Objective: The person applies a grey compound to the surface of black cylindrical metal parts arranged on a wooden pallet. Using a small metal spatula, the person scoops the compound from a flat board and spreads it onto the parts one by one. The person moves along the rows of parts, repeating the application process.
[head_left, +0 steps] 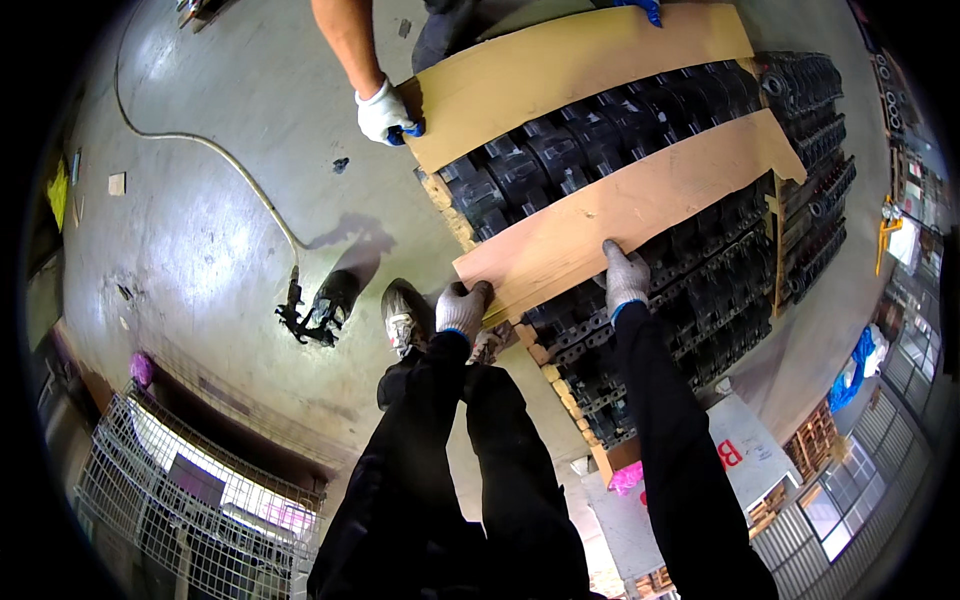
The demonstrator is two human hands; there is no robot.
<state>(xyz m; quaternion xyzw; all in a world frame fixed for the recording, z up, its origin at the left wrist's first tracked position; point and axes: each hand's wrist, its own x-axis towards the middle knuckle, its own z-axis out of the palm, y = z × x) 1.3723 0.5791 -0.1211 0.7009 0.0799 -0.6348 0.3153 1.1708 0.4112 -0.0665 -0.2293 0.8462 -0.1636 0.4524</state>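
A long brown cardboard sheet point(620, 205) with a ragged right end lies across a stack of black metal parts point(570, 150). My left hand point(465, 308), in a grey knit glove, is closed on the sheet's near left corner. Also gloved, my right hand point(625, 278) grips its near edge around the middle, thumb on top. Farther off, a second brown sheet point(580, 65) covers the far rows. A co-worker's white-gloved hand point(383, 112) holds its left end, and a blue-gloved hand point(648, 10) rests by its far edge.
Wooden strips point(565, 390) separate the stacked layers. On the floor to the left lie a hose point(230, 160) with a black tool point(305, 315) and a dark cylindrical object point(335, 298). A wire mesh cage point(200, 490) stands lower left, and a grey metal surface point(750, 450) lower right.
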